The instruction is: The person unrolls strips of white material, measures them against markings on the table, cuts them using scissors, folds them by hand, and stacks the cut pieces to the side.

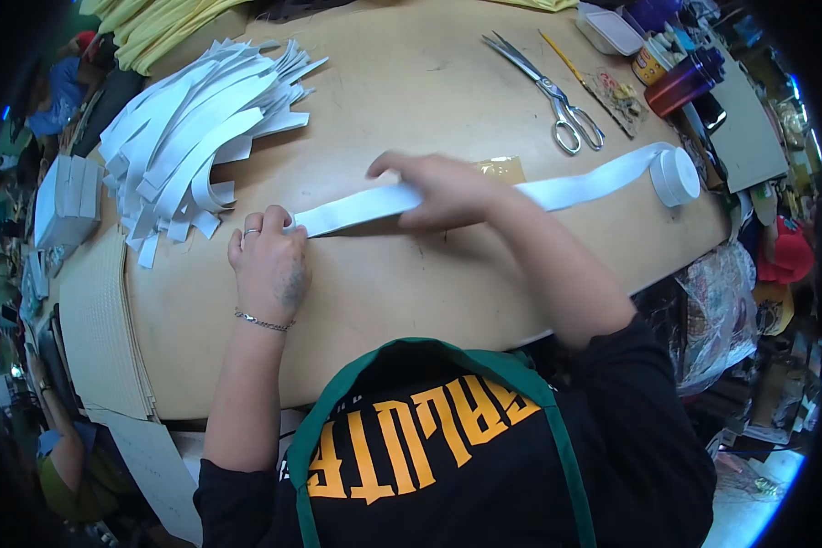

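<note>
A long white band [352, 210], like flat elastic or webbing, stretches across the table. At its left end my left hand [272, 260] is closed, the fingertips gripping the band. My right hand [447, 192] is over the band's middle, smeared by motion; one finger points left, and whether it grips the band I cannot tell. Beyond that hand the band runs right to a white roll [674, 176] standing on edge. A piece of clear brown tape or film [502, 169] lies just behind my right hand. Left of the band sits a heap of cut white strips [192, 128].
Metal scissors [553, 91] and a yellow thin stick or brush [566, 59] lie at the back right, near a dark bottle [685, 80] and a plastic tub [609, 29]. Yellow cloth [155, 27] lies at the back left, above stacked white blocks [68, 201]. Other people are at the left edge.
</note>
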Motion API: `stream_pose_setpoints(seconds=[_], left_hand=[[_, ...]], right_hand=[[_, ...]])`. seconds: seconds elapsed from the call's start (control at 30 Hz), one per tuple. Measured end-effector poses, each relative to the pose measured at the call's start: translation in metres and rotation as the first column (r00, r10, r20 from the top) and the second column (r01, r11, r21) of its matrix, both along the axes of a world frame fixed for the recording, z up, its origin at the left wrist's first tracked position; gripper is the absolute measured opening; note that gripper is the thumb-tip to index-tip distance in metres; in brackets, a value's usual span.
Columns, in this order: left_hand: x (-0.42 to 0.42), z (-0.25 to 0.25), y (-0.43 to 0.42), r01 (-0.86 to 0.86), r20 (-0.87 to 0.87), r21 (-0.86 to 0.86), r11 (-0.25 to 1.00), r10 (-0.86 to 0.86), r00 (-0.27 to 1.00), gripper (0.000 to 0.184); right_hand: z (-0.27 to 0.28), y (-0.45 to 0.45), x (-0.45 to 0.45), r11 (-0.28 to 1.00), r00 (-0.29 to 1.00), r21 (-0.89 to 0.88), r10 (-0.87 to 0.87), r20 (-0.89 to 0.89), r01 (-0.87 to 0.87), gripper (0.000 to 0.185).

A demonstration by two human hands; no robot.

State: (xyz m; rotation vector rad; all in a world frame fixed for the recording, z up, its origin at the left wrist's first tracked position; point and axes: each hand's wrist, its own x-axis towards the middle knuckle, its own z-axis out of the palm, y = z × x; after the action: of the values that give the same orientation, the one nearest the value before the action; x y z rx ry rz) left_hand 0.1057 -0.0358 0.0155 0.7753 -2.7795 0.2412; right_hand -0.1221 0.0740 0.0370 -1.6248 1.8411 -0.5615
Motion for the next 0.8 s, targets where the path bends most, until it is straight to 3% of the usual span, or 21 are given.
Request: stream_pose_setpoints(seconds=[0.03,0.1,0.17,0.27,0.4,0.7,0.8], left_hand=[[-0.001,0.000,0.001,-0.019,0.018,-0.001,1.000,0.019,1.000,0.010],[-0.001,0.003,0.002,-0.004,0.028,0.013,1.000,0.004,1.000,0.010],[-0.003,0.004,0.001,0.003,0.026,0.021,1.000,-0.004,1.000,0.010],[-0.005,0.004,0.001,0.007,0.047,0.029,1.000,-0.008,0.999,0.010],[-0.007,0.006,0.001,0.011,0.092,0.021,1.000,-0.013,0.996,0.011],[0.000,-0.008,0.011,0.146,0.052,0.066,0.987,-0.149,0.987,0.019],[0.007,-0.012,0.014,0.169,0.005,0.048,0.984,-0.169,0.986,0.028]], right_hand=[[0.003,0.009,-0.019,0.999,0.998,-0.033,0.011,0.069,-0.009,0.055],[0.021,0.025,-0.062,0.995,0.987,0.100,0.013,0.160,-0.030,0.050],[0.000,0.044,-0.099,0.998,0.870,-0.058,0.019,0.493,0.011,0.035],[0.003,0.052,-0.099,0.944,0.923,0.250,-0.280,0.264,0.215,0.022],[-0.006,0.050,-0.089,0.948,0.957,0.231,-0.253,0.143,0.217,0.018],[0.004,0.057,-0.060,0.978,0.893,0.033,-0.173,-0.416,0.205,0.014],[-0.016,0.067,-0.037,0.924,0.611,-0.381,-0.279,-0.741,-0.040,0.015]])
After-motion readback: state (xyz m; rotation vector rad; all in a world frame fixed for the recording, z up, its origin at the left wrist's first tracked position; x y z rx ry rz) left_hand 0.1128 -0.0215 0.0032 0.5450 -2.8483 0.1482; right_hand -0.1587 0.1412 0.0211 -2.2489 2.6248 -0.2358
